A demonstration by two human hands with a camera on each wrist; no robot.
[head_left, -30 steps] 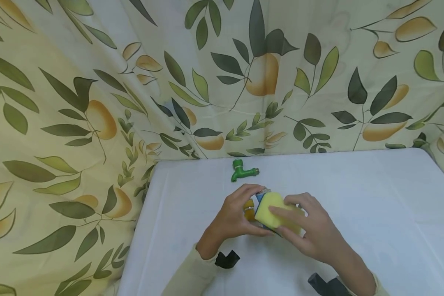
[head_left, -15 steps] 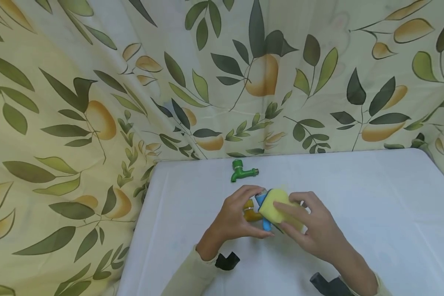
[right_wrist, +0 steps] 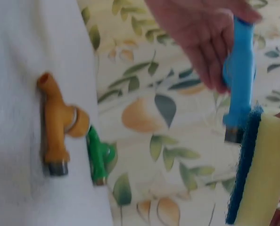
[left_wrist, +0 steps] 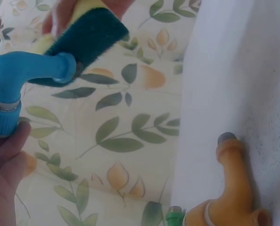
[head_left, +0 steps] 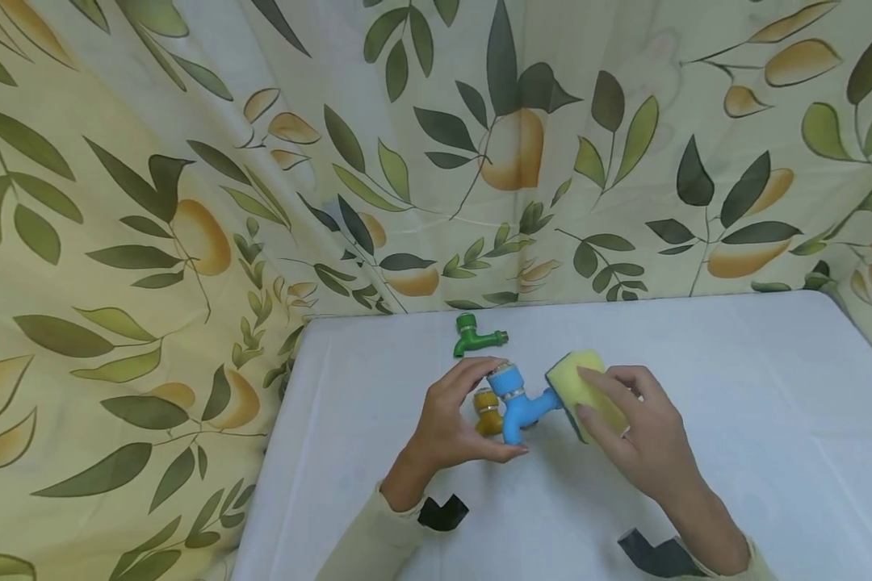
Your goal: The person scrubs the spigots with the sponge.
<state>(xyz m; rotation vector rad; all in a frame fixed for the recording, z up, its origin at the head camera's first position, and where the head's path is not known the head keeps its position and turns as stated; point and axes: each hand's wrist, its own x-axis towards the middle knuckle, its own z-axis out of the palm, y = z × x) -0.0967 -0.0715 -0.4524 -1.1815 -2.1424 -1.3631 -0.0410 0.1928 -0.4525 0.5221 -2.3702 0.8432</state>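
Note:
A blue plastic tap [head_left: 521, 407] is held up over the table by my left hand [head_left: 446, 415], fingers at its knob and thumb under its spout. My right hand [head_left: 643, 428] pinches a yellow sponge [head_left: 589, 391] whose dark green scouring side [left_wrist: 90, 44] faces the tap. In the left wrist view that scouring side is right at the tap's threaded inlet end. An orange-yellow tap [right_wrist: 60, 120] lies on the table behind the left hand, partly hidden by it in the head view.
A green tap [head_left: 475, 335] lies near the far edge of the white-covered table [head_left: 734, 403]. Behind the table hangs a leaf-and-fruit patterned curtain [head_left: 436, 161]. Black bands [head_left: 443, 512] show at both wrists.
My right hand has drawn the sponge to the right, off the tap's body toward its inlet end. The blue tap, mostly covered before, now shows almost whole.

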